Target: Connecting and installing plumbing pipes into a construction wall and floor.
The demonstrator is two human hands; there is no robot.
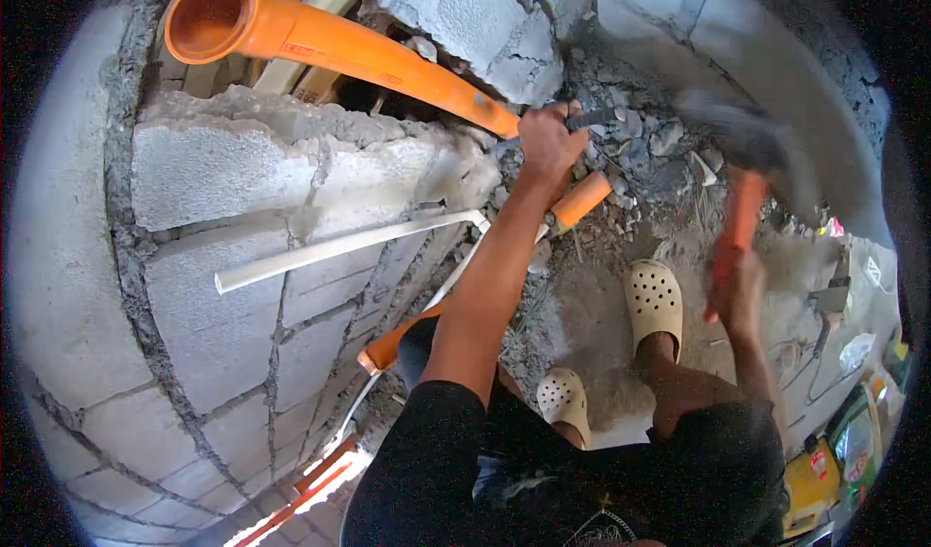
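My left hand [551, 142], arm stretched forward, is closed around a dark metal chisel [599, 117]. The chisel's end points right over broken rubble [645, 144] at the foot of the block wall. On the right, my right hand [741, 280] grips a hammer [743, 208] by its orange-red handle. The hammer's dark head is smeared by motion and stands apart from the chisel. Just beyond my left hand ends a long orange pipe [373, 57] with a flared mouth. A short orange pipe piece [582, 201] sits beside my left wrist.
A grey block wall [213, 275] rises on the left, with a bent white pipe [339, 248] along it. Another orange pipe [388, 348] lies lower, by my knee. My feet in beige clogs [653, 300] stand on dusty ground. A yellow container [811, 484] is at the lower right.
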